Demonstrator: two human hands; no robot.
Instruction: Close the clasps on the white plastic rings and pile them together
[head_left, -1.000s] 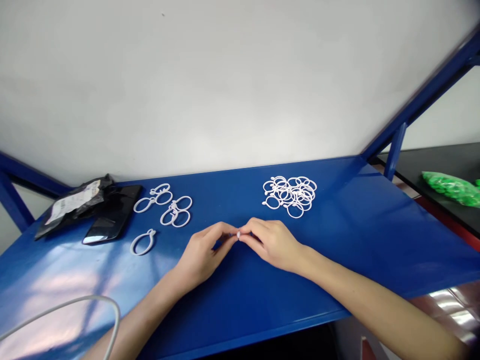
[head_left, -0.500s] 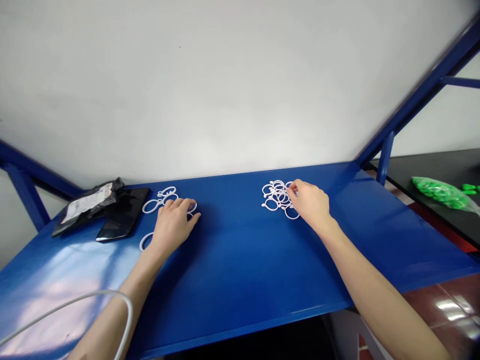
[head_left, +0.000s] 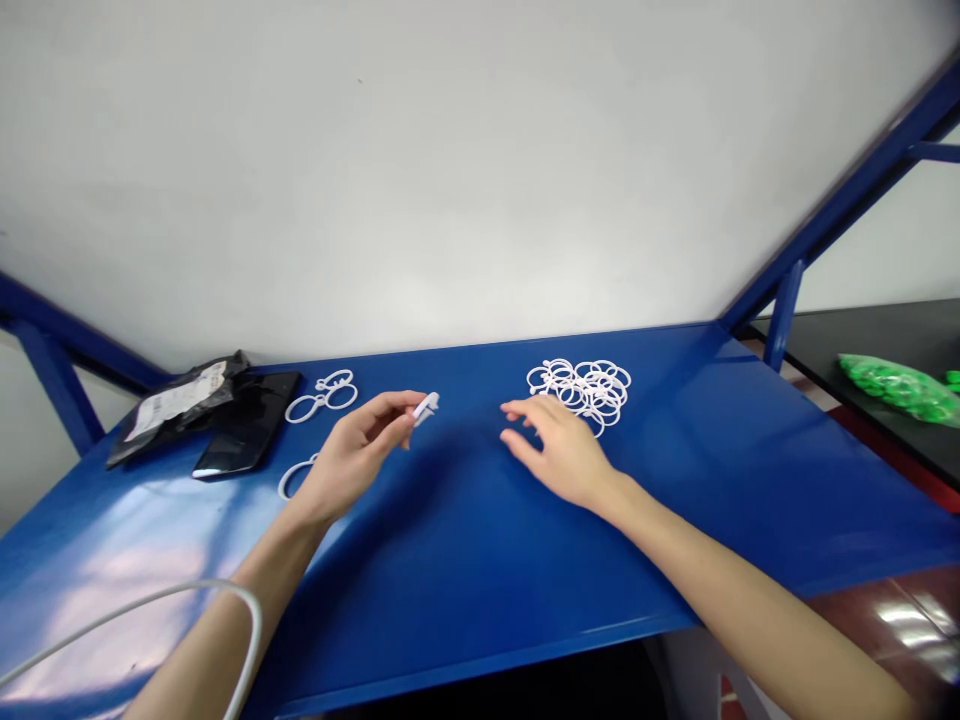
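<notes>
My left hand (head_left: 352,450) is raised over the blue table (head_left: 480,560), fingertips pinched on a small white plastic piece (head_left: 425,407). Just behind and left of it lie white linked rings (head_left: 322,395) and a single ring (head_left: 294,478), partly hidden by the hand. My right hand (head_left: 559,450) hovers over the table's middle with fingers spread and nothing in them. A heap of several white rings (head_left: 581,388) lies right behind its fingertips.
A black phone (head_left: 247,425) and a black plastic bag with a label (head_left: 176,400) lie at the table's left end. A white cable (head_left: 150,610) loops at the lower left. Blue frame bars (head_left: 832,215) rise on both sides. A green bag (head_left: 896,385) rests on a dark bench to the right.
Both hands came back from the ring groups toward the middle. The left now holds a small white piece off the table; the right left the heap and opened.
</notes>
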